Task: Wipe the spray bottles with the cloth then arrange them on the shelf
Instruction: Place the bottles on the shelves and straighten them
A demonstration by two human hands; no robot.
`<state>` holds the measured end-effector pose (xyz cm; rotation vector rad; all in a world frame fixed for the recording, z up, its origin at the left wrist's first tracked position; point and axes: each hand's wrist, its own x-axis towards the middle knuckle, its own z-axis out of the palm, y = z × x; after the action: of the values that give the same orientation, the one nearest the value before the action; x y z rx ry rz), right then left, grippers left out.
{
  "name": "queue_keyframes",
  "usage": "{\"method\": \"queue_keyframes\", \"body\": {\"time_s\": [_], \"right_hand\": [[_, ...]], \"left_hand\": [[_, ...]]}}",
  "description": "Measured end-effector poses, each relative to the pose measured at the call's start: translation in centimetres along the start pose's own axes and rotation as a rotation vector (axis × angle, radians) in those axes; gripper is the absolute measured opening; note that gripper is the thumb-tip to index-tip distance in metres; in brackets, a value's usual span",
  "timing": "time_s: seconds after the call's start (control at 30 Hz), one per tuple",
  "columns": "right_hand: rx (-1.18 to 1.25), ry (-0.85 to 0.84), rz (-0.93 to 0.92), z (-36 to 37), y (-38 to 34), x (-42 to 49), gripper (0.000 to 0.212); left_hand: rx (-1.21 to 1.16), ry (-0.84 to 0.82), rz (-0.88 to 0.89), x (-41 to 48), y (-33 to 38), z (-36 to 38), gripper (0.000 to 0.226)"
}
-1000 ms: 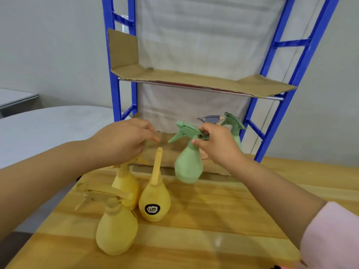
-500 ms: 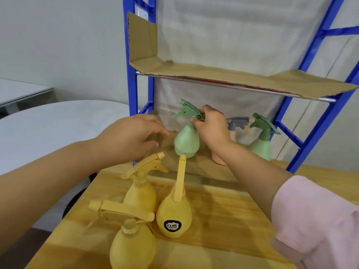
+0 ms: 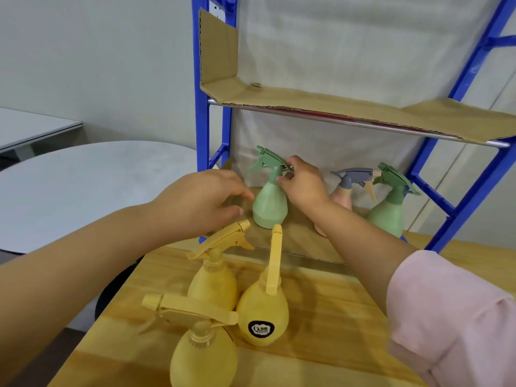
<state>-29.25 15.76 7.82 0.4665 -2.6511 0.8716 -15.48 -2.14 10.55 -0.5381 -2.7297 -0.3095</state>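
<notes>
A light green spray bottle (image 3: 269, 205) stands on the cardboard of the blue shelf's lower level (image 3: 296, 241). My right hand (image 3: 303, 182) grips its neck just under the trigger head. My left hand (image 3: 201, 199) hovers to the left of the bottle, fingers apart, holding nothing. Further right on the same level stand a pink bottle with a grey head (image 3: 344, 195) and a second green bottle (image 3: 389, 210). Three yellow spray bottles (image 3: 262, 311) stand grouped on the wooden table in front of the shelf. No cloth is in view.
The blue shelf frame (image 3: 202, 135) has an upper level lined with cardboard (image 3: 363, 107) above the bottles. The wooden table (image 3: 329, 317) carries the shelf. A grey round table (image 3: 69, 185) lies to the left, beyond the table's edge.
My right hand carried the light green bottle from above the table onto the shelf's lower level. My left hand followed alongside it.
</notes>
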Motion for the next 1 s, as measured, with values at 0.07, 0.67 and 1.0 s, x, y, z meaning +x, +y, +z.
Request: {"method": "queue_keyframes", "body": {"time_s": [0.07,0.67,1.0], "right_hand": [[0.035,-0.025,0.019,0.0,0.2,-0.3,0.044],[0.258,-0.176,0.036,-3.8,-2.5,-14.0,0.037],[-0.04,-0.298,0.1,-4.6,-4.5,-14.8,0.028]], "left_hand": [[-0.005,-0.023,-0.001,0.0,0.2,0.1,0.03],[-0.087,-0.25,-0.131,-3.4,0.0,-0.5,0.033],[0.046,-0.272,-0.217,-4.4,1.5,-0.7,0.017]]}}
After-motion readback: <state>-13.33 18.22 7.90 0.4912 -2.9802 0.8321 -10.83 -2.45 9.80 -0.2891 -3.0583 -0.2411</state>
